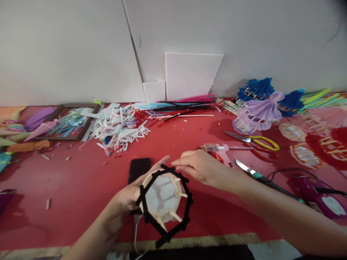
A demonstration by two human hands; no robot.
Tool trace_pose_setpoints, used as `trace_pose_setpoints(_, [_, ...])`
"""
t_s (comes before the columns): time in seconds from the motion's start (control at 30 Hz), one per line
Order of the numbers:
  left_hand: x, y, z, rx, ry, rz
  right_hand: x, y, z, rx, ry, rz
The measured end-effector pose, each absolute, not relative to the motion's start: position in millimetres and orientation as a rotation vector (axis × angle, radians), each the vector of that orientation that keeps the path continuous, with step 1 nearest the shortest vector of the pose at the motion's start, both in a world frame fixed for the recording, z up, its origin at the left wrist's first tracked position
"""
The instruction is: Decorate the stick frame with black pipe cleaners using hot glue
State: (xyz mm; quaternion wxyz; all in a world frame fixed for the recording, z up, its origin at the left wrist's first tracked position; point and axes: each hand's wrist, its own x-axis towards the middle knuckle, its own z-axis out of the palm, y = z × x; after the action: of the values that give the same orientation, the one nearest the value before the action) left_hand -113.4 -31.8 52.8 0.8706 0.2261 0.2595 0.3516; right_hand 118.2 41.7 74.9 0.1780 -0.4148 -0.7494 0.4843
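Note:
My left hand (132, 195) is wrapped round the side of a small craft frame with a round whitish base (161, 196). Short wooden sticks (176, 216) rise from that base to a ring of black fuzzy pipe cleaner pieces (187, 213), whose ends cross and stick out at the corners. At the far side of the ring, my right hand (193, 166) has its fingers pressed together at the end of a black pipe cleaner piece (168, 168). A black phone (139, 169) lies partly behind my left hand.
Right of my hands lie a pink glue gun (226, 155), scissors (255, 140), a craft knife (262, 178) and a magenta device (311, 196). Finished carousel-like crafts (260, 112) stand beyond. Paper scraps (119, 124) and pipe cleaners (184, 104) line the back.

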Motion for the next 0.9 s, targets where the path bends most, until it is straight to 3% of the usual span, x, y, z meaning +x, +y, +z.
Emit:
trace_pose_setpoints(0.1, [-110.8, -29.2, 57.8, 0.484, 0.544, 0.700, 117.1, 44.4, 67.4, -1.187, -1.751, 1.650])
trace_pose_setpoints(0.4, [-108.9, -27.1, 59.3, 0.544, 0.586, 0.710, 118.1, 35.1, 54.7, -0.994, -1.472, 2.089])
trace_pose_setpoints(0.9, [-114.0, -0.8, 22.1, 0.664, 0.532, 0.633, 142.8, 30.6, 42.7, -1.075, -1.452, 1.917])
